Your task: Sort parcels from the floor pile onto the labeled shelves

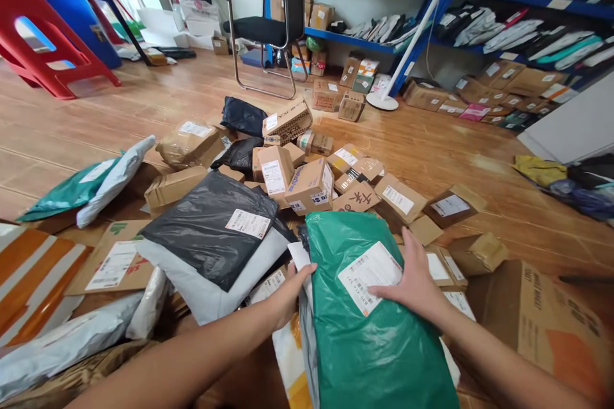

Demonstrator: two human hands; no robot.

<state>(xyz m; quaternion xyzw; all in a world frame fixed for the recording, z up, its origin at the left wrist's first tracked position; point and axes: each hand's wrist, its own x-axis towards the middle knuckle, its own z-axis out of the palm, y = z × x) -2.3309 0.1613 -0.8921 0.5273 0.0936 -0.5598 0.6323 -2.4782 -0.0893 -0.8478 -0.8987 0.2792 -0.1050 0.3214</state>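
A green plastic mailer bag (364,345) with a white shipping label (367,275) lies in front of me. Grey and white bags (311,358) show under its left side. My left hand (290,294) grips that left edge, thumb on top and fingers mostly hidden below. At the right edge, my right hand (415,278) grasps the green bag, its thumb lying across the label; the other fingers are partly hidden. Left of the green bag, a black mailer bag (201,223) with a label rests on a pale grey one (177,275).
Many cardboard boxes (309,185) lie heaped on the wooden floor ahead. A large carton (542,326) stands at right. Farther back are a black chair (261,29), a white fan (407,38), blue shelves (364,39) of parcels, and a red stool (48,45) at left.
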